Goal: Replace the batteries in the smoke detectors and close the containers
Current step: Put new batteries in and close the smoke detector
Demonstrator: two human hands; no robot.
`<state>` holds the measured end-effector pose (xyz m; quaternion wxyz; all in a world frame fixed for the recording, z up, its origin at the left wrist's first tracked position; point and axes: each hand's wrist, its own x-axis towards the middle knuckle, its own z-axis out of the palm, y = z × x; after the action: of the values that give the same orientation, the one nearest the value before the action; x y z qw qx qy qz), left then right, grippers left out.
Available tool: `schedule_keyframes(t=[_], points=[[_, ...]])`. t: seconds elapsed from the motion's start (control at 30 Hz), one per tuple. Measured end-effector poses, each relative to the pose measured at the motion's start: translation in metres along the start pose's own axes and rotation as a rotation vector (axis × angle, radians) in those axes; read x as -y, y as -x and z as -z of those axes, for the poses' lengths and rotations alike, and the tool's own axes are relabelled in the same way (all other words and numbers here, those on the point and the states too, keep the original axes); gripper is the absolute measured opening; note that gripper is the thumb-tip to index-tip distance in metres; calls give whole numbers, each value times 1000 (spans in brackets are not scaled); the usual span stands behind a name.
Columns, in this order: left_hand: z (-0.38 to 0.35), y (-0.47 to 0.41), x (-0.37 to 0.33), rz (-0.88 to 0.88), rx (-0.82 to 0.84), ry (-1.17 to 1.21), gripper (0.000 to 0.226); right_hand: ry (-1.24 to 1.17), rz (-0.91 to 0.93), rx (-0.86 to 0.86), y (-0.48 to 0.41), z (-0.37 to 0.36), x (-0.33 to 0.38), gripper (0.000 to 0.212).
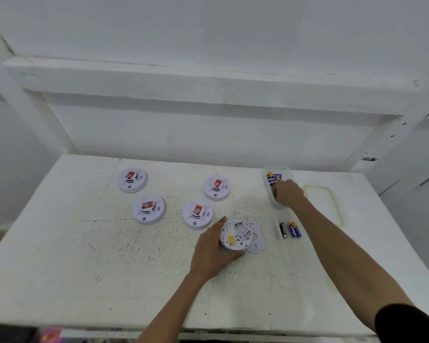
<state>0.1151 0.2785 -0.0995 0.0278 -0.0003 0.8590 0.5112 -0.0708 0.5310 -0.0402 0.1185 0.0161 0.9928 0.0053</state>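
Left hand (212,246) grips round white plastic detector (235,235).

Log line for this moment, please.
left hand grips overturned white round smoke detector | right hand inside clear plastic battery container | grasp unclear

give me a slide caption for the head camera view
Left hand grips an opened smoke detector on the white table while the right hand reaches into the clear battery container.
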Motion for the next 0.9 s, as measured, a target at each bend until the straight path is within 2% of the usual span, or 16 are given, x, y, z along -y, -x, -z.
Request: schedule_keyframes(t=[0.13,0.23,0.37,0.53,0.73,0.9], points=[[0,0,1,-7,-7,-19,111,-3,29,31,0,3,0,21],[-1,0,2,-16,-17,-22,110,-99,33,29,0,1,-4,20],[-1,0,3,-18,-30,-35,111,-401,-33,-125,8,-2,-8,12],[-3,-1,8,-21,-11,-41,111,-704,-38,-342,29,2,-4,14],[-3,-1,7,-140,-49,-172,106,-827,109,-536,70,11,28,9],[-4,-1,9,-105,-48,-108,109,-906,209,-391,98,-2,57,8]])
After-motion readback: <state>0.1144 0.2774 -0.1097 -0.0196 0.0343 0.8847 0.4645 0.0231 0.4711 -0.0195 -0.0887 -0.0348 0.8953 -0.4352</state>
